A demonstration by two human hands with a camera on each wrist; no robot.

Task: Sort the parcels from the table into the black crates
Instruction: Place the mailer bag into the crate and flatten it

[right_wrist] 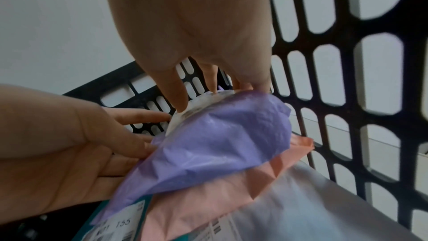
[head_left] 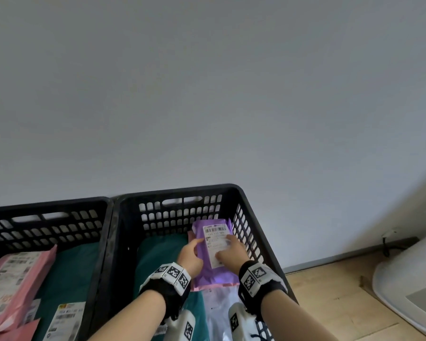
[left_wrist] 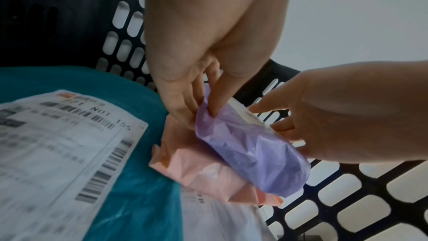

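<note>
Both hands hold one purple parcel inside the right-hand black crate. The left hand grips the parcel's left edge, thumb on the wrapper and fingers apparently beneath it, though the head view hides them. The right hand lies on the white shipping label, thumb and fingertips pinching the parcel's right side. The purple parcel sits on a pink parcel, which overlaps a teal parcel and a white parcel on the crate floor, close to the crate's right wall. Just beside it stands a second black crate, holding a pink mailer and a teal bag. Right of the crates: wooden floor and a white object.
</note>
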